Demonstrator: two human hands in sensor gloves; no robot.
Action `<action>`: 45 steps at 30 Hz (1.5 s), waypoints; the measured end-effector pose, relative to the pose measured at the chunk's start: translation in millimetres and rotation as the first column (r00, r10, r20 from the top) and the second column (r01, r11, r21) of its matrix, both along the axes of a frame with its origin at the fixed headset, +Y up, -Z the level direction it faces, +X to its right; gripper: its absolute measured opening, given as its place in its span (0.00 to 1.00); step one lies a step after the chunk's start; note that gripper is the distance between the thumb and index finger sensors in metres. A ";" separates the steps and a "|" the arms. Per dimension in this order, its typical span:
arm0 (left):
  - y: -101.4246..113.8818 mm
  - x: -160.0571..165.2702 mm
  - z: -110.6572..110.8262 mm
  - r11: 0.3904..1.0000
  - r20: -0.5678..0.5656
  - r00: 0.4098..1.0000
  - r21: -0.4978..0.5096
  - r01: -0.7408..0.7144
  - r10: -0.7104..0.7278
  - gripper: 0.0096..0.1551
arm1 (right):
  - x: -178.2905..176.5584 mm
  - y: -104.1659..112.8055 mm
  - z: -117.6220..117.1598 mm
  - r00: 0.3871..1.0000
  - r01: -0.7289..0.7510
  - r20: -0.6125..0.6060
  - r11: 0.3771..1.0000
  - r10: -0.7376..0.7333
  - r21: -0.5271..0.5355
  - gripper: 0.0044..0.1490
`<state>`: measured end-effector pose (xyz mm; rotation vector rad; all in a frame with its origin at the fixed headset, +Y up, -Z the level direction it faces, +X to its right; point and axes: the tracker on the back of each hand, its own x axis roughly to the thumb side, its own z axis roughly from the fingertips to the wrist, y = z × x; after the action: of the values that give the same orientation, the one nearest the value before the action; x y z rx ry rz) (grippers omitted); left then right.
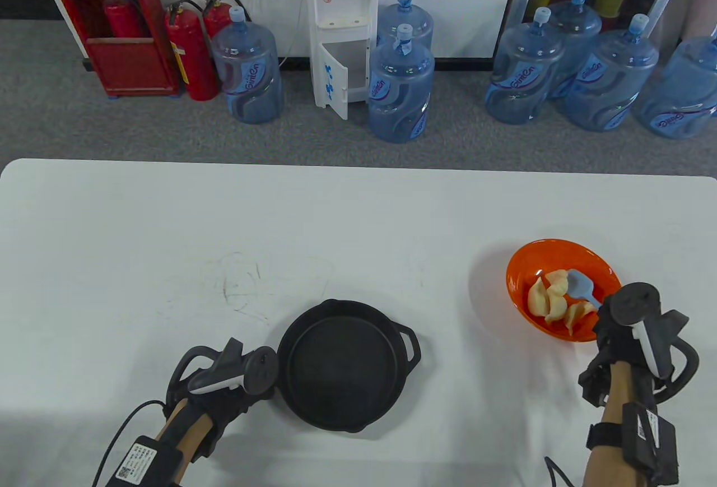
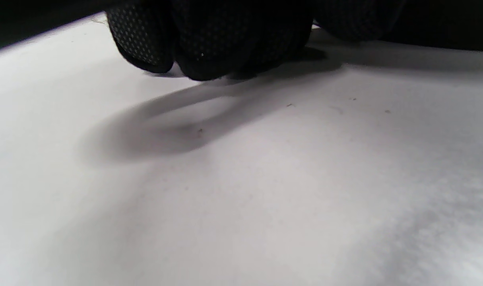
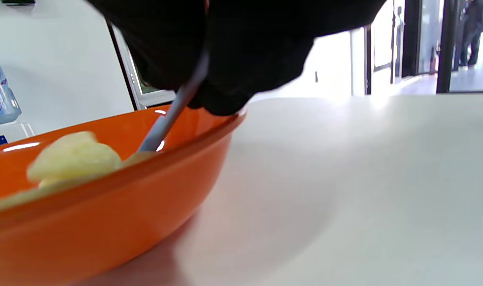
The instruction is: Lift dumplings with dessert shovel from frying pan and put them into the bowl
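The black frying pan [image 1: 339, 366] sits near the table's front edge, and no dumplings show in it. My left hand [image 1: 259, 379] lies against the pan's left side with its fingers [image 2: 209, 43] curled, apparently round the pan's handle, which is hidden beneath it. The orange bowl [image 1: 518, 268] stands to the right and holds several pale dumplings [image 1: 552, 301]. My right hand [image 1: 608, 316] hovers at the bowl's near rim and pinches the handle of the blue dessert shovel [image 1: 581, 284], whose blade rests among the dumplings. The right wrist view shows the shovel's handle [image 3: 165, 119] slanting down into the bowl [image 3: 106, 206] beside a dumpling [image 3: 72, 159].
The white table [image 1: 336, 229] stretches back behind pan and bowl. On the floor beyond it stand water bottles [image 1: 400, 89], a water dispenser [image 1: 341, 27] and red fire extinguishers [image 1: 190, 55].
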<state>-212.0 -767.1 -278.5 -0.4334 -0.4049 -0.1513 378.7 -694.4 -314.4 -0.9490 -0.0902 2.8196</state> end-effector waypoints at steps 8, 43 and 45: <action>0.3 -0.5 -0.2 1.000 0.000 1.000 0.000 0.001 -0.001 0.31 | -13.4 7.5 -1.1 0.987 -0.158 -0.022 0.987 0.157 -0.034 0.26; 0.6 -0.2 -0.6 1.000 -0.004 1.000 -0.014 0.007 -0.007 0.32 | -182.4 92.7 64.1 0.792 -0.150 -0.540 0.948 0.285 0.279 0.27; 0.6 -0.1 -0.6 1.000 -0.004 1.000 -0.013 0.007 -0.007 0.32 | -203.0 88.1 63.6 0.752 -0.151 -0.597 0.955 0.279 0.256 0.27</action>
<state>-212.1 -766.5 -279.1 -0.4482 -0.4002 -0.1543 175.7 -606.3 -250.8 0.0921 -0.4004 3.0980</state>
